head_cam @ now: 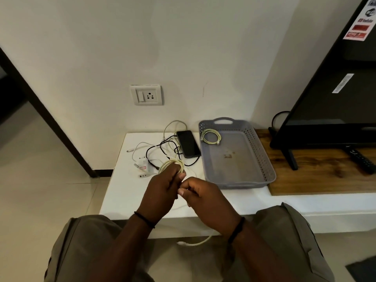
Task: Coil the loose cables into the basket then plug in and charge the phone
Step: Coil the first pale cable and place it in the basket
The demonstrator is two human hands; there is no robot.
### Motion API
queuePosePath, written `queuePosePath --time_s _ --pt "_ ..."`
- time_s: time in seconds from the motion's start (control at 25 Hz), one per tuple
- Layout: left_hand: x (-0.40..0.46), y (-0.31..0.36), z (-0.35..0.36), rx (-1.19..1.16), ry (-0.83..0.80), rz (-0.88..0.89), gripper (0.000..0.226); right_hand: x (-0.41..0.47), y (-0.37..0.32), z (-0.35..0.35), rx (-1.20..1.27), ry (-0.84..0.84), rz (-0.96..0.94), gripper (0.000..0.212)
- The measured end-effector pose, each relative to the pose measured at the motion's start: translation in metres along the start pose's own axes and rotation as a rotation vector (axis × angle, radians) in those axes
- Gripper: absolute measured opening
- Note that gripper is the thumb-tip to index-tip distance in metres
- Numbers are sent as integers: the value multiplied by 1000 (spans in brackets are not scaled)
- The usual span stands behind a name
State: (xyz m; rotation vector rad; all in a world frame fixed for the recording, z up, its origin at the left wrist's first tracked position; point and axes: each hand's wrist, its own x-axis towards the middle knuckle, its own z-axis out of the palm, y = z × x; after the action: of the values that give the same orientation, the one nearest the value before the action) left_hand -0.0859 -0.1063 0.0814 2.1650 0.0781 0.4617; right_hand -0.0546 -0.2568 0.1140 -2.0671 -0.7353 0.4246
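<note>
My left hand grips a partly coiled cream cable, its loops sticking up above my fingers. My right hand pinches the same cable just beside the left; its loose tail hangs below the table edge. A grey perforated basket on the right holds one coiled pale-green cable in its far left corner. A dark phone lies face up left of the basket. Loose black and white cables tangle beside it, with a white charger plug.
A wall socket with switch sits above the white table. A TV stands on a wooden top to the right, with a black remote by it. My knees are below the table's front edge.
</note>
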Motion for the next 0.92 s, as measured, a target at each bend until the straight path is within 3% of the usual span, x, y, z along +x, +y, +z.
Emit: queuePosePath --time_s 0.12,0.2,0.36,0.56,0.64,0.76,0.92 --pt "0 -12 -1 190 28 80 36 0 7 -20 95 -51 77 11" --pt "-1 -12 -3 184 31 78 49 -1 11 -31 71 -23 69 8" --pt "-4 0 3 72 -90 71 62 1 18 -45 -94 272 -47 7" --pt "-7 10 14 221 -197 138 40 3 32 -53 -153 465 -193 12" --pt "-6 20 14 45 -223 62 35 3 36 -58 -87 502 -223 10" --pt "-5 42 8 -533 -284 -136 36 6 43 -65 125 513 -246 12" --pt "-2 60 0 -1025 -251 -204 35 11 50 -50 252 455 -206 18"
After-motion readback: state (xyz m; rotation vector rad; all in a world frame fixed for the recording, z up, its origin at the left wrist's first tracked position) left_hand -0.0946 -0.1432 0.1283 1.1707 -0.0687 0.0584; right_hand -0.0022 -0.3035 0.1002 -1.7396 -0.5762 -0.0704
